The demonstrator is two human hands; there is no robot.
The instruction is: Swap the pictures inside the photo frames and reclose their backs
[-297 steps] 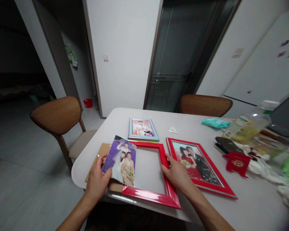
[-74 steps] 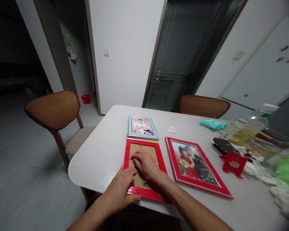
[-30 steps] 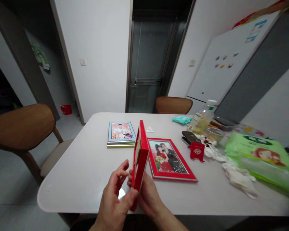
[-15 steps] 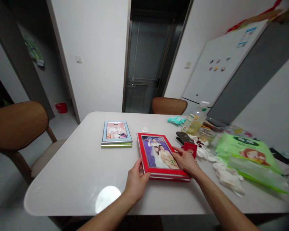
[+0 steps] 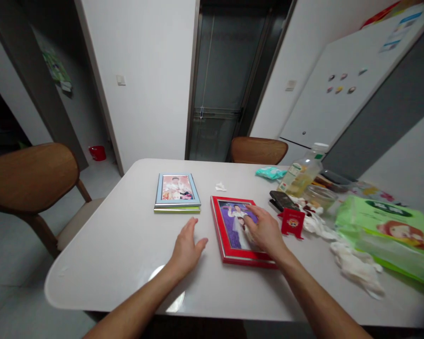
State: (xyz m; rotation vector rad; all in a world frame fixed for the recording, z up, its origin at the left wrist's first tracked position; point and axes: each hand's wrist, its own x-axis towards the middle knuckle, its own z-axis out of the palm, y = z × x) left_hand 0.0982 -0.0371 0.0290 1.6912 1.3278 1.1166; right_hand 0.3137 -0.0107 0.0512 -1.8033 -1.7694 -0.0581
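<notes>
- Red picture frame (image 5: 238, 255) lies face up on the white table (image 5: 120, 245), long axis running away from the body, its far end angled leftward.
- Right hand (image 5: 266, 230) is nearer, over its photo, fingers loosely extended, grasping nothing; contact is unclear.
- Left hand (image 5: 186, 249) is open, released; the frame lies to its right, apart.

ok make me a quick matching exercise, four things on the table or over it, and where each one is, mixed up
1. left hand
2. right hand
3. light blue frame
4. teal packet

a. beside the bottle
b. fingers over the purple photo
c. on top of something with a lime-green edge
d. open, just left of the red frame

Pairs: 1-d, 2-b, 3-c, 4-a
</notes>
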